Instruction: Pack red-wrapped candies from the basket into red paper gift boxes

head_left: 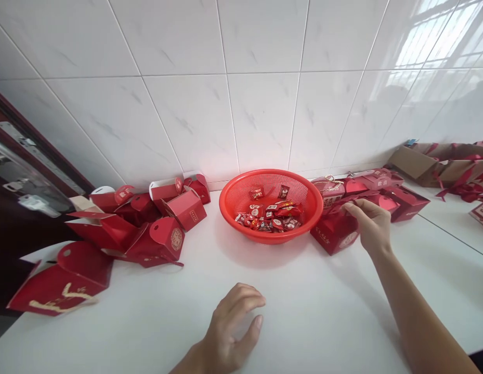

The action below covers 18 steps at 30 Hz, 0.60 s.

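Note:
A round red plastic basket (pixel 270 238) stands near the wall with several wrapped candies (pixel 277 218) inside. To its right, my right hand (pixel 368 221) pinches the top of a red gift box (pixel 330 234), which rests on the white table. My left hand (pixel 237 327) is over the table in front of the basket, thumb and fingers apart, holding nothing. On the left stand several red boxes with raised flaps, among them a box with a round gold emblem (pixel 163 239) and a larger one with a cream cord (pixel 75 275).
More red boxes (pixel 407 202) stand at the right behind my right hand. Farther right is a cardboard box (pixel 440 166) with dark red ribbons. White wall tiles (pixel 264 114) rise behind the table (pixel 147 322); a dark door with a metal lock (pixel 38 205) is at the left.

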Motion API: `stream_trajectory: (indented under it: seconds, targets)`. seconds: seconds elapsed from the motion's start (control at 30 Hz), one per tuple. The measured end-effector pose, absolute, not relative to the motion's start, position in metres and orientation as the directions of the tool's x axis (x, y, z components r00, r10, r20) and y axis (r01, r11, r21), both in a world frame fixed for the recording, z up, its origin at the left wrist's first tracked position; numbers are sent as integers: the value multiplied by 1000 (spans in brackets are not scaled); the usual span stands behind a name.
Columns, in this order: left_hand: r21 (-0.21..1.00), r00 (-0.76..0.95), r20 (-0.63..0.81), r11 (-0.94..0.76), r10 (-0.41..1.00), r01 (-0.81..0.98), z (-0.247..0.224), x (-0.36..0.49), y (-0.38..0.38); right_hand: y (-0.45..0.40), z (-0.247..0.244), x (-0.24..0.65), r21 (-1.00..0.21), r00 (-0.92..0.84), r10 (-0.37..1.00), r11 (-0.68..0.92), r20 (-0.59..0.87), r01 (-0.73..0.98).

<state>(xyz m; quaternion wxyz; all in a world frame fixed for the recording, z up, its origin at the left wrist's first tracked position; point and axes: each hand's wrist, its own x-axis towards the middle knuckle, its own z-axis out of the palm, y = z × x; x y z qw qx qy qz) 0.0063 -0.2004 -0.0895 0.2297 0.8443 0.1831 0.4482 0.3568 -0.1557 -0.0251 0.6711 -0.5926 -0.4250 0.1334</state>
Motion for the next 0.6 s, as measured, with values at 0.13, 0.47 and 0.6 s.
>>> stream_trajectory:
  seconds: [0.13, 0.47, 0.6]
  targets:
    - [625, 495, 618, -764, 611, 162, -92, 4, -195, -164, -38, 363, -856, 435, 791, 205, 431, 475]
    - [843, 331, 359, -455, 873, 287, -106, -2, -170, -152, -76, 378, -381, 39, 824, 218, 565, 898]
    - [897, 298, 242, -330, 923, 295, -111, -6, -164, -146, -88, 370, -288, 76, 755, 153, 651, 945]
